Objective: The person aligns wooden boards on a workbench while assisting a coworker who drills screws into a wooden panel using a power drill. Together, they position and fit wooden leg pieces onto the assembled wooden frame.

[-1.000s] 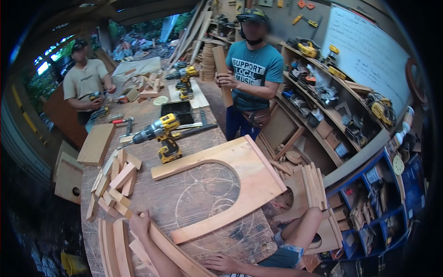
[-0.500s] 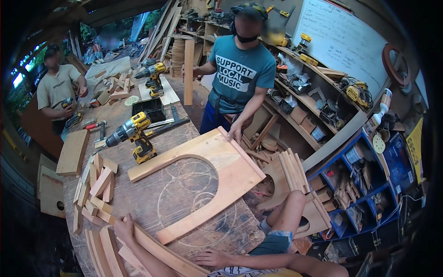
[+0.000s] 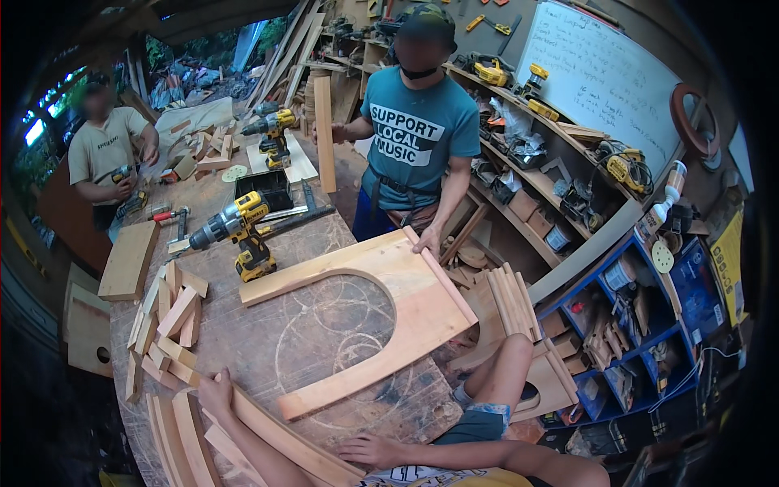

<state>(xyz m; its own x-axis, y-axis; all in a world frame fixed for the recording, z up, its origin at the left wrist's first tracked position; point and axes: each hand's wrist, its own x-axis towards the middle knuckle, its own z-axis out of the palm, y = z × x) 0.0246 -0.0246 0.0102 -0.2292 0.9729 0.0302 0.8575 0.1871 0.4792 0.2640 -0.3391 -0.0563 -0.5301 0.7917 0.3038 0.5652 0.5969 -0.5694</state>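
My left hand is closed around the upper end of a long curved wooden strip at the near left of the workbench. Lying by the bench's near edge, my right hand has its fingers stretched out, close to the strip's lower end. More curved wooden pieces rest beside my left forearm. In front of me is a U-shaped wooden panel with a rounded cut-out. A co-worker's hand holds its straight far edge, and their other hand holds an upright board.
A yellow-black cordless drill stands beyond the panel, with another drill farther back. Short wood blocks are piled at left. A second co-worker stands far left. Similar cut panels and a blue shelf unit are at right.
The U-shaped panel has slid a little to the right, with the co-worker's hand on its edge. Both my hands stay nearly in the same places.
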